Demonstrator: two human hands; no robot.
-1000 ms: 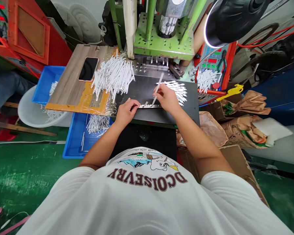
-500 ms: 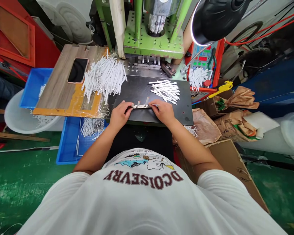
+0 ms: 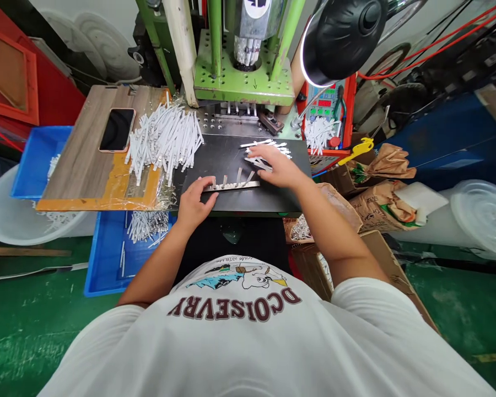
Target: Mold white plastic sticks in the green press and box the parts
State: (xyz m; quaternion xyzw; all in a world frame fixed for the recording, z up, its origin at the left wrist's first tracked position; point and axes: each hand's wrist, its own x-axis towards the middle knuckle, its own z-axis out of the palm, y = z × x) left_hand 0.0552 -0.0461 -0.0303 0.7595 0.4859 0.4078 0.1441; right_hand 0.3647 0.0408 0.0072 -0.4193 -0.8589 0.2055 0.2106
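A worker's left hand [image 3: 196, 203], fingers relaxed and gripping nothing, rests at the end of a metal jig bar [image 3: 231, 186] on a black plate [image 3: 219, 160]. The right hand [image 3: 273, 166], fingers spread, lies on loose white strips [image 3: 279, 148]. A blue crate [image 3: 107, 270] below holds more strips [image 3: 146, 226].

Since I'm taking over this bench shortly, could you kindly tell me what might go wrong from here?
The left hand is right beside the metal bar, so a slight knock could tip the white strips standing in it. The right hand is pressing on a loose pile of strips, and some might slide toward the green press behind the black plate.
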